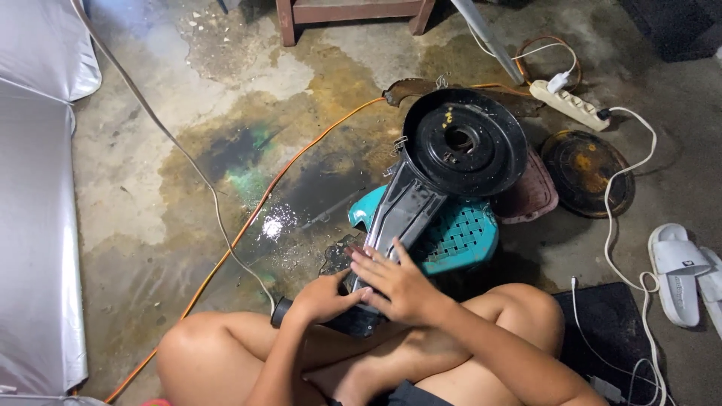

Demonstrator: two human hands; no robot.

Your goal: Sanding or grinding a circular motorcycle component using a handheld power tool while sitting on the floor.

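A black air-cleaner housing, a round dish with a long tapering duct, rests across a small teal plastic stool and runs down to my lap. My left hand grips the duct's near end from the left side. My right hand lies flat on top of the duct with its fingers spread. The duct's lowest end is hidden between my hands and crossed legs.
A round rusty black lid lies to the right beside a pinkish tray. A white power strip with cables sits at the back right. An orange cord crosses the oil-stained wet concrete. White slippers at right, silver sheet at left.
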